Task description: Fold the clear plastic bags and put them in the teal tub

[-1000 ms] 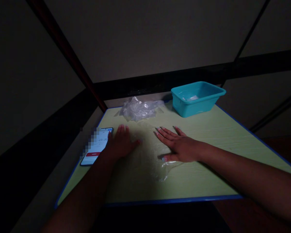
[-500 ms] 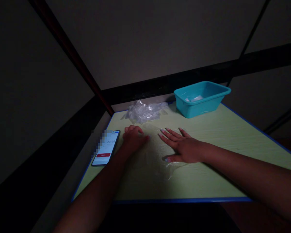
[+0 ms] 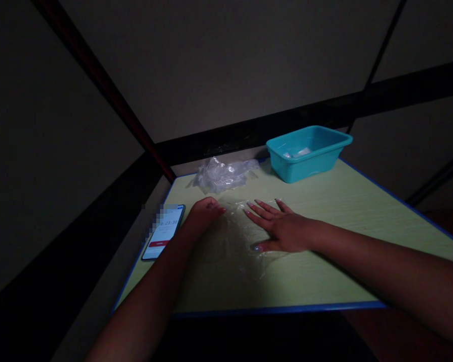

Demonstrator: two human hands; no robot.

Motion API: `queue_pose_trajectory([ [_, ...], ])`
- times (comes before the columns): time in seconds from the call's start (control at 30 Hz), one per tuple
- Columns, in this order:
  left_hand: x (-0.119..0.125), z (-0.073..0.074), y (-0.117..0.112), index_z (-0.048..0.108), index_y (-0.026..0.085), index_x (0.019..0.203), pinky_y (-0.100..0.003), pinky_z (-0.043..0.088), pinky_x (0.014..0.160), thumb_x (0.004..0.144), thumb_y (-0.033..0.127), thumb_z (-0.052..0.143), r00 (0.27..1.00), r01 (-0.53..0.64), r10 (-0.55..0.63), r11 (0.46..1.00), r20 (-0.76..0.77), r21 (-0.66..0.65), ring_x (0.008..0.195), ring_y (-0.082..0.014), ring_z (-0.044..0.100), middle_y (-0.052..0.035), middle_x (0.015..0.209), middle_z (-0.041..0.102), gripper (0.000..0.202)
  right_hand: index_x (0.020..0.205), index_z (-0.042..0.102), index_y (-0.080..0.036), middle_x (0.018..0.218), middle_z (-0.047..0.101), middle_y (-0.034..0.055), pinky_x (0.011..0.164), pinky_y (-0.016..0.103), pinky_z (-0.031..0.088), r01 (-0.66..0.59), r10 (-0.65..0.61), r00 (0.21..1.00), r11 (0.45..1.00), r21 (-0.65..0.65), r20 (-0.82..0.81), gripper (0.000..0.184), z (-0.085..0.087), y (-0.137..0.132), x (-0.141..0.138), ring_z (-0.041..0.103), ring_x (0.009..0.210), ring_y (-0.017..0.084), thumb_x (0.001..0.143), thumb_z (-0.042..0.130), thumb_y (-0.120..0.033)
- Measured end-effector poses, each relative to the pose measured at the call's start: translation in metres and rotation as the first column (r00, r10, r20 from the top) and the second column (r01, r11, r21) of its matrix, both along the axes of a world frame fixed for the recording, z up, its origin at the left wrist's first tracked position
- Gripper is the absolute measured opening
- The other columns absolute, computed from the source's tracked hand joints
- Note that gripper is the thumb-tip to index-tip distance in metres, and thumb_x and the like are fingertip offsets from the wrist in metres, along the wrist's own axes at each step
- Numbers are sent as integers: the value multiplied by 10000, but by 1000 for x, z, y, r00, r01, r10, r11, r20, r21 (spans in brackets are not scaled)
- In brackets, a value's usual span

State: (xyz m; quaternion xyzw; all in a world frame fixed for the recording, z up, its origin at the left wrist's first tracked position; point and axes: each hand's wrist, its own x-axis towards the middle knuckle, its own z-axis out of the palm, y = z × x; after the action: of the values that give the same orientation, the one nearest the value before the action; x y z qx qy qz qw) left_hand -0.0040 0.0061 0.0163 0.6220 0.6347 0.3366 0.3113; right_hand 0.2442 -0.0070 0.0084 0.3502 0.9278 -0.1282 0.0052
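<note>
A clear plastic bag (image 3: 245, 251), thin and creased, lies flattened on the table between my hands. My right hand (image 3: 283, 229) rests palm down on its right part, fingers spread wide. At the bag's upper left edge, my left hand (image 3: 207, 211) is closed, with its fingers curled under and the thumb pointing right. Some film shows at those fingertips, so the edge appears pinched there, though the fingers partly hide it. Beyond the hands sits a crumpled heap of clear plastic bags (image 3: 221, 176).
A turquoise plastic basin (image 3: 305, 168) stands at the back right with small pale pieces inside. To the left of my left forearm lies a lit phone (image 3: 164, 231). The pale green table (image 3: 347, 286) has a blue edge, and a wall rises behind it.
My left hand has turned and shifted slightly left, its fingers now curled more tightly at the film. My right hand stays flat on the bag. The whole view has moved a little.
</note>
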Motion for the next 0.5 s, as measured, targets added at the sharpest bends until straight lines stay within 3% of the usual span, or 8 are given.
queue_pose_trajectory([
  [0.2,-5,-5,10,477,212,783,-236,422,532,676,414,607,979,-113,102,992,177,54,573,-122,551,31,667,555,263,1528,199,-210,1576,107,154,1102,677,105,4,-4,1000,1000,-2,-8,892,-2,1,2,90,1437,394,836,483,-697],
  [0.3,-9,-2,12,484,208,938,-276,493,639,712,423,572,961,-214,188,970,202,115,739,-162,627,-20,832,609,324,1527,204,-211,1575,111,158,1096,684,110,-11,11,1000,1000,11,-29,893,-3,1,2,101,1436,399,835,471,-707],
  [0.37,-7,2,7,481,209,1006,-328,509,773,735,424,571,954,-288,256,929,158,231,910,-197,622,-55,963,609,357,1529,197,-212,1576,98,158,1102,675,100,-4,4,1000,1000,2,-20,903,-3,1,2,93,1440,392,830,467,-717],
  [0.43,2,4,-3,496,204,1066,-392,452,955,775,441,556,970,-223,244,876,5,428,1112,-238,554,-103,1141,583,381,1532,177,-206,1574,75,162,1103,673,81,7,-7,1000,1000,-8,-1,915,-2,0,1,80,1444,384,830,465,-718],
  [0.5,18,3,-17,477,173,1206,-445,345,1080,854,499,473,961,140,8,849,-278,510,1269,-272,458,-160,1313,519,480,1535,150,-190,1572,51,169,1096,686,58,10,-10,1000,1000,-10,16,924,0,-2,0,63,1448,380,838,452,-716],
])
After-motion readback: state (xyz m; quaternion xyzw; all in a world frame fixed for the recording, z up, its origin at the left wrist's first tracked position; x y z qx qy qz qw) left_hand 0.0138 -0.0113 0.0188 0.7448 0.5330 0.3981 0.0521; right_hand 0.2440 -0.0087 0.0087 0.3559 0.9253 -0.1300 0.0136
